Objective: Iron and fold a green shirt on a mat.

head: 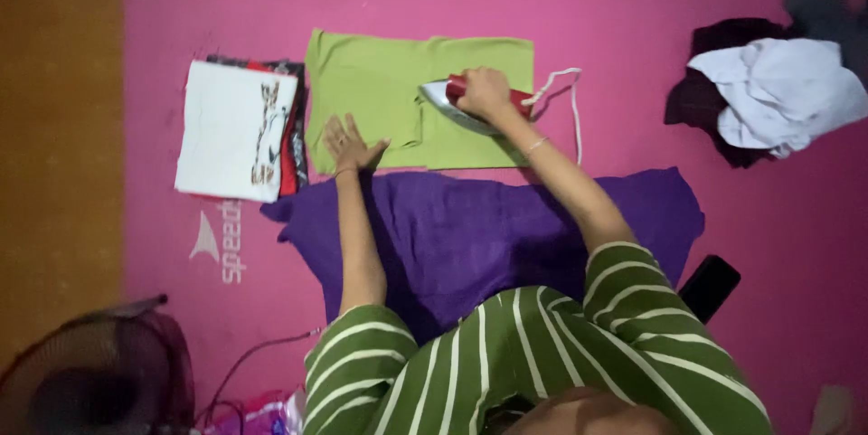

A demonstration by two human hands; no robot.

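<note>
1. Centrally, a folded green garment [398, 82] is spread on the pink mat [633, 37].
2. A red-handled iron [470, 102] is gripped by the right hand [485, 93] on the garment's right half.
3. The left hand [348, 144], fingers wide, is pressed flat on the garment's lower left edge.
4. A folded white shirt [231, 127] is stacked just left of the garment.

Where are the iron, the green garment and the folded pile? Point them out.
iron [445, 97]: head view, on its metal front.
green garment [380, 73]: head view, on its upper flat part.
folded pile [231, 127]: head view, on the white top piece.

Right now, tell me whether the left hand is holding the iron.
No. The left hand lies flat on the green garment, while the right hand grips the iron.
</note>
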